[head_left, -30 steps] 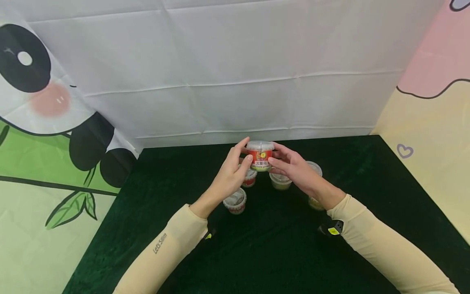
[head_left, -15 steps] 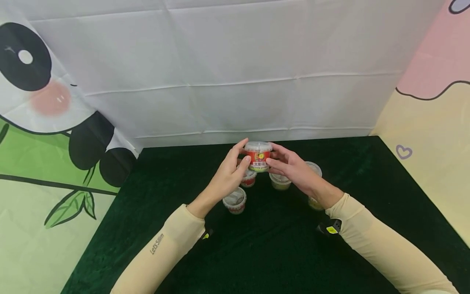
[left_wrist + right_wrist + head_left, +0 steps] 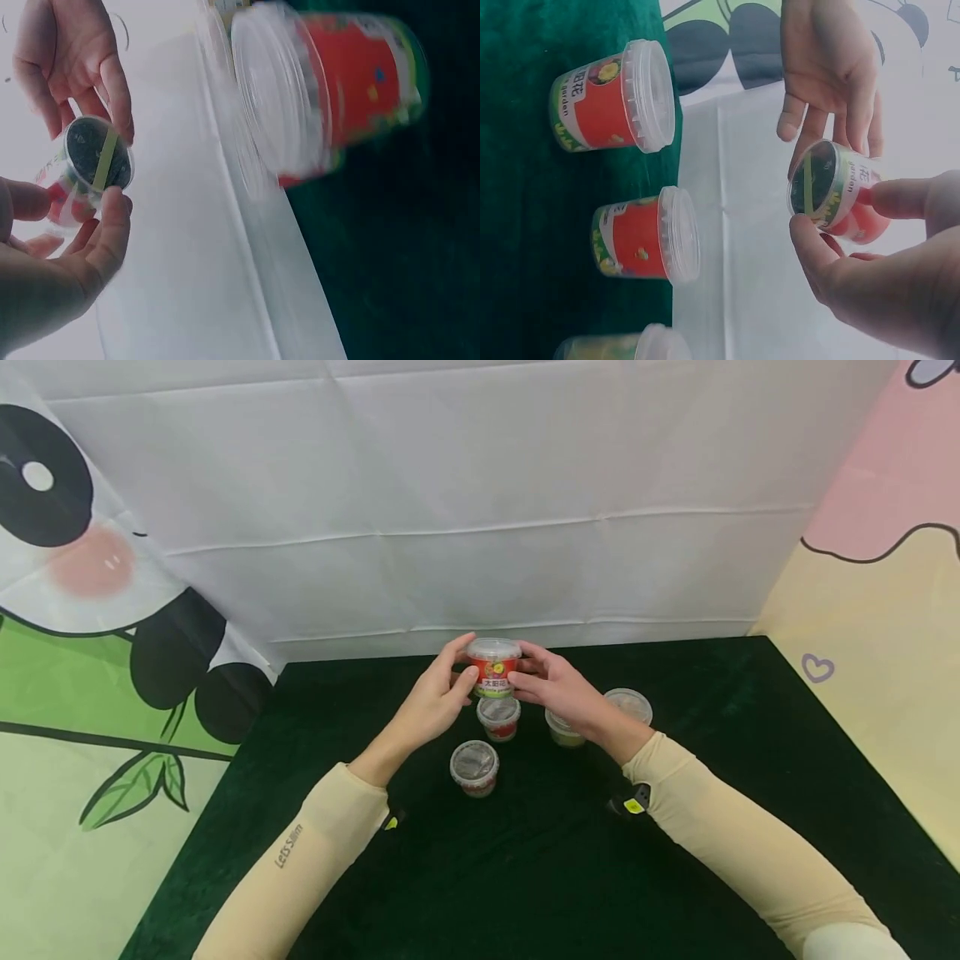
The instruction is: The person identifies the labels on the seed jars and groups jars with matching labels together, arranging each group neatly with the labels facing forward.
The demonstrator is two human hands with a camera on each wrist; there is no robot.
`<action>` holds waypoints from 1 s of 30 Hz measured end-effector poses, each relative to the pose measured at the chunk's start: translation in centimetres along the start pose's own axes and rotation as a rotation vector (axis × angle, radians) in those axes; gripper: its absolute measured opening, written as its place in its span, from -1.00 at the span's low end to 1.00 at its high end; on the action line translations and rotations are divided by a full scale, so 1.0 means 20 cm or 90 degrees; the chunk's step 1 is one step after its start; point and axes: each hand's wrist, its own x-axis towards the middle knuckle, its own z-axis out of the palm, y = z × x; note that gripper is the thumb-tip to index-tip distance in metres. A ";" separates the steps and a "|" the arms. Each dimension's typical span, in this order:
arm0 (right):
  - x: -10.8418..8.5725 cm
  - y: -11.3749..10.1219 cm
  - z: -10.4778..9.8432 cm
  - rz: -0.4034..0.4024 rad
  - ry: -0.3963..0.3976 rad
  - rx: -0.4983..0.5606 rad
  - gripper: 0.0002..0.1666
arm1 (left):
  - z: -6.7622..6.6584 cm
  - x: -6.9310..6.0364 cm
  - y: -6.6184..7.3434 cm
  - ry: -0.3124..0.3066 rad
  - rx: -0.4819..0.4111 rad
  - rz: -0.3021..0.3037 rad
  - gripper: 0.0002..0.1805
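Observation:
My left hand (image 3: 431, 697) and right hand (image 3: 558, 689) hold a clear lidded plastic cup (image 3: 494, 670) above the table in the head view. It stands upright, with a red label showing flowers and Chinese characters. Thumbs press its near side while fingers reach around behind. Through its clear base (image 3: 88, 154), the left wrist view shows dark contents crossed by a yellow-green strip. Just below the held cup stands a similar red-labelled cup (image 3: 499, 720); another red-labelled cup (image 3: 475, 768) is nearer the front.
Two more lidded cups stand to the right: a pale one (image 3: 564, 732) partly behind the right hand, and another (image 3: 630, 703) partly behind the right wrist. A dark green cloth (image 3: 480, 877) covers the table. White fabric (image 3: 465, 510) hangs along its back edge.
Both hands have shifted left and slightly up with the cup. The red-labelled cup beneath is more fully visible now. The cups on the table stay where they were.

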 end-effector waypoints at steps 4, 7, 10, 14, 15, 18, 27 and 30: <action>0.12 0.01 0.07 0.027 0.019 0.011 -0.27 | -0.10 0.00 -0.05 -0.004 -0.006 -0.033 -0.41; 0.20 0.01 0.13 0.049 0.029 0.022 -0.28 | -0.17 0.00 -0.10 0.001 -0.002 -0.058 -0.41; 0.27 0.00 0.19 0.066 0.029 0.037 -0.28 | -0.22 0.01 -0.14 0.012 0.022 -0.078 -0.41; 0.35 0.00 0.26 0.088 0.026 0.070 -0.27 | -0.28 0.01 -0.21 0.027 0.019 -0.110 -0.40; 0.37 0.00 0.27 0.096 0.025 0.078 -0.27 | -0.29 0.01 -0.23 0.028 0.004 -0.121 -0.40; 0.43 0.03 0.31 0.124 0.023 0.101 -0.26 | -0.30 0.02 -0.32 0.026 -0.042 -0.150 -0.40; 0.59 0.13 0.40 0.214 0.035 0.188 -0.37 | -0.33 0.01 -0.54 0.025 -0.106 -0.222 -0.38; 0.63 0.15 0.39 0.244 0.043 0.219 -0.40 | -0.31 0.01 -0.59 0.022 -0.105 -0.240 -0.38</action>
